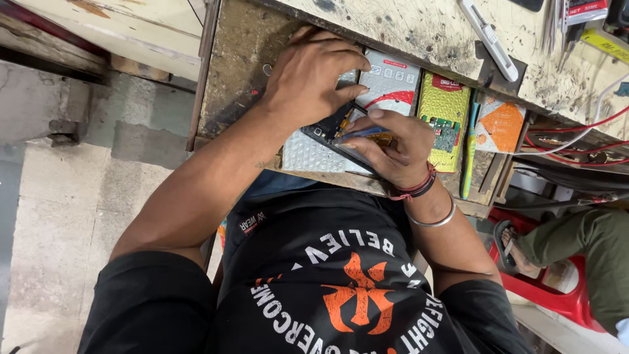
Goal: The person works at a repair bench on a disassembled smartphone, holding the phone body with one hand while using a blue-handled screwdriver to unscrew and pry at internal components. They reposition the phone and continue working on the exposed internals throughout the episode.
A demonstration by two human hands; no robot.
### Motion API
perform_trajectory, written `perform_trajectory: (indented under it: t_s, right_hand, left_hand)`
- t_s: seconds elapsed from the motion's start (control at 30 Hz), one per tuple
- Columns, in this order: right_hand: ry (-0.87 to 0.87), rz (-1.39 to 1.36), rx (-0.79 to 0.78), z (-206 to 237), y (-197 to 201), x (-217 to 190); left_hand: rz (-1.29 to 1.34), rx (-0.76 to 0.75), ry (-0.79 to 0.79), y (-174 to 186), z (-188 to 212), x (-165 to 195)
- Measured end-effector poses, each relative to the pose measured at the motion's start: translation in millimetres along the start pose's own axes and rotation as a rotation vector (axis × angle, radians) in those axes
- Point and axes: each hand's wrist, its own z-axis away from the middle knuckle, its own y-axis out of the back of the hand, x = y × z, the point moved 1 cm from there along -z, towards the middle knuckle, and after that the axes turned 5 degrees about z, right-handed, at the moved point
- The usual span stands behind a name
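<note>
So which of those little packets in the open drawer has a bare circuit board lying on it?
The yellow packet, the middle of the three. A small green circuit board rests on its lower part. The white packet and the orange-and-white packet carry none.

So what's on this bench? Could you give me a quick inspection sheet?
Surface: worn, stained bench with an open drawer.
Job's things: opened phone, over bubble wrap.
Clutter: yellow packet, circuit board, white box, orange-white packet, green toothbrush.
Hands: left hand and right hand both grip the phone.
Cables: red and white wires.
Surroundings: concrete floor, another person's foot on red stool.
</note>
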Motion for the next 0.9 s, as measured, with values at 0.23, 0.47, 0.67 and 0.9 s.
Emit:
perform_trajectory:
  t_s: [0.23, 0.47, 0.67, 0.9]
  right_hand:
    - [0.071, 0.033, -0.041, -11, -1, -6]
    - [0.223, -0.039, -0.197, -25, 3, -13]
    - [0.211, -0.045, -0.244, -32, 4, -16]
    - [0.207, -0.045, -0.263, -34, 4, -18]
  left_hand:
    - [-0.009, -0.016, 0.009, -1, 0, -4]
    - [0.018, -0.002, 0.016, -1, 2, -7]
    - [0.026, 0.014, 0.003, 1, -1, -9]
    - [0.031, 0.031, -0.016, 2, -1, -10]
